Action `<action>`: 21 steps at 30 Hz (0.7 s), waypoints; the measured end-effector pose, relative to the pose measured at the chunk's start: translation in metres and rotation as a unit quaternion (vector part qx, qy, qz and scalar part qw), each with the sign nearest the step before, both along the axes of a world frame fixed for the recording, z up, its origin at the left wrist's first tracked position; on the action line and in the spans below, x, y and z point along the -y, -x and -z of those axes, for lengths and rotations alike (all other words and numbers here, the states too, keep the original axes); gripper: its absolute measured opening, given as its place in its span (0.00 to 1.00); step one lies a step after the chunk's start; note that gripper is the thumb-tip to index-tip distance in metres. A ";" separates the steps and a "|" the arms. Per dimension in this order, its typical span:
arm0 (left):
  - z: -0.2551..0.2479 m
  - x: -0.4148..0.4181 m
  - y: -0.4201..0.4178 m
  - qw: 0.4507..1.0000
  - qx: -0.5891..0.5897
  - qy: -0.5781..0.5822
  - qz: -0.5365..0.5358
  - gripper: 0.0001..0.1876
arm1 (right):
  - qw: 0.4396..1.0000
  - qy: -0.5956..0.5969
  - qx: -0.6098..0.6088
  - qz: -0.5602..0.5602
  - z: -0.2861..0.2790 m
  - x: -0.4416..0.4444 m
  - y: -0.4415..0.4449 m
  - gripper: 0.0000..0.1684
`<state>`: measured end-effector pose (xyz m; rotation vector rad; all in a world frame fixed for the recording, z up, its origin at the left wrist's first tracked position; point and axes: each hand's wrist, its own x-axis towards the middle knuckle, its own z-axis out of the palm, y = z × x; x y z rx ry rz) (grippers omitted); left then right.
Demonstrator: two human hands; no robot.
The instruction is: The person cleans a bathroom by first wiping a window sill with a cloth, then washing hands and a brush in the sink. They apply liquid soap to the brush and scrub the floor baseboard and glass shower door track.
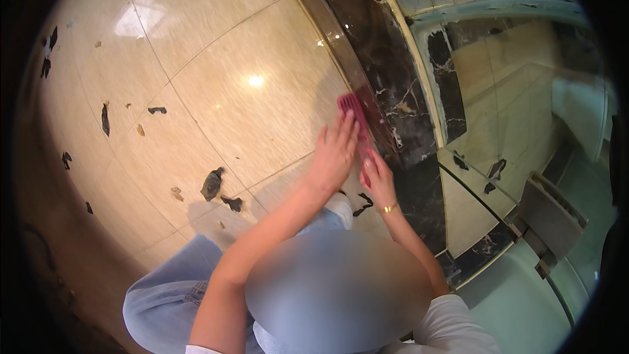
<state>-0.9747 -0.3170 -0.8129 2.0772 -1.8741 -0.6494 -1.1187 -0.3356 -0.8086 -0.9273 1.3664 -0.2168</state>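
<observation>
A long pink plastic comb (361, 120) with a slotted head lies at the foot of a dark, glossy marble step or skirting (388, 78). My right hand (379, 177) grips its handle and wears a gold band at the wrist. My left hand (336, 150) rests with fingers spread, fingertips touching the comb's head from above. Whether the comb presses on the floor or on the marble's side cannot be told. Beige floor tiles (265, 123) run under both hands.
Torn black scraps (213, 184) and several brown bits (177, 194) lie scattered over the tiles at left. A glass door panel (521, 275) with a metal hinge fitting (553, 214) stands at right. A white shoe (341, 205) is below my hands. A blurred oval covers the lower middle.
</observation>
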 end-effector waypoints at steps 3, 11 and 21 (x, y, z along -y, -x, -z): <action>0.005 -0.016 0.019 0.999 -0.040 -0.007 0.010 0.24 | 1.000 -0.014 -0.015 -0.001 -0.005 -0.011 0.013 0.19; -0.001 0.011 -0.015 0.999 -0.004 0.022 -0.031 0.25 | 1.000 0.000 0.014 -0.015 -0.006 0.015 -0.023 0.19; 0.000 0.022 -0.025 0.998 -0.001 0.033 -0.053 0.26 | 0.999 0.019 0.037 -0.019 -0.004 0.033 -0.045 0.19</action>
